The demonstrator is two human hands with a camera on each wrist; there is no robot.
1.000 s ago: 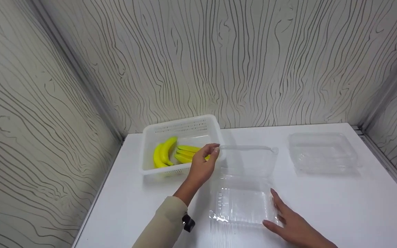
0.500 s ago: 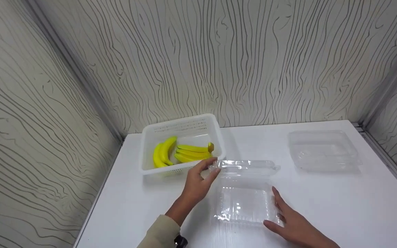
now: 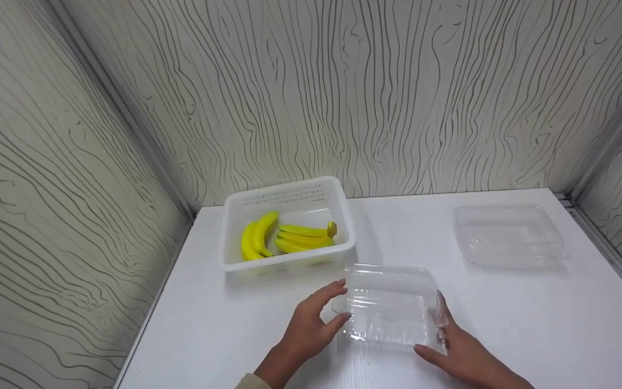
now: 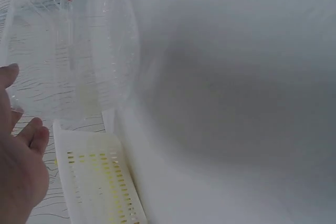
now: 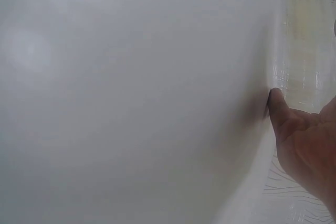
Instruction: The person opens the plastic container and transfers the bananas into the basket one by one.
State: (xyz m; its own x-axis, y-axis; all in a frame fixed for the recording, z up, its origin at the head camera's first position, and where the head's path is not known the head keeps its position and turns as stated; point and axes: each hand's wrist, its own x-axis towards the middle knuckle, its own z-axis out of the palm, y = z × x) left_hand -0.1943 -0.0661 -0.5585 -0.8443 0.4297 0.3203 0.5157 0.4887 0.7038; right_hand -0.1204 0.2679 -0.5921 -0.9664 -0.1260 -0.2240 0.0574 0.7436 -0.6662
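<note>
A clear plastic clamshell container point(image 3: 392, 316) lies on the white table in front of me, its lid point(image 3: 386, 275) folded over the base at a slant. My left hand point(image 3: 311, 321) holds the lid's left edge, thumb toward me and fingers toward the back. In the left wrist view, the fingertips of my left hand point(image 4: 21, 145) are right at the edge of the clear plastic point(image 4: 47, 61). On the other side, my right hand point(image 3: 462, 348) grips the container's right end, thumb at its near corner. The right wrist view shows that thumb point(image 5: 278, 103) low against the base.
Behind the left hand stands a white perforated basket point(image 3: 289, 189) with a pair of bananas point(image 3: 259, 235) and a banana bunch point(image 3: 305, 240) inside. Another clear clamshell container point(image 3: 511, 237) sits at the back right of the table. Wood-patterned panels point(image 3: 311, 97) enclose the table.
My left hand has brought the lid from upright behind the base forward and down over it, moving toward me. The right hand has stayed at the container's right end.
</note>
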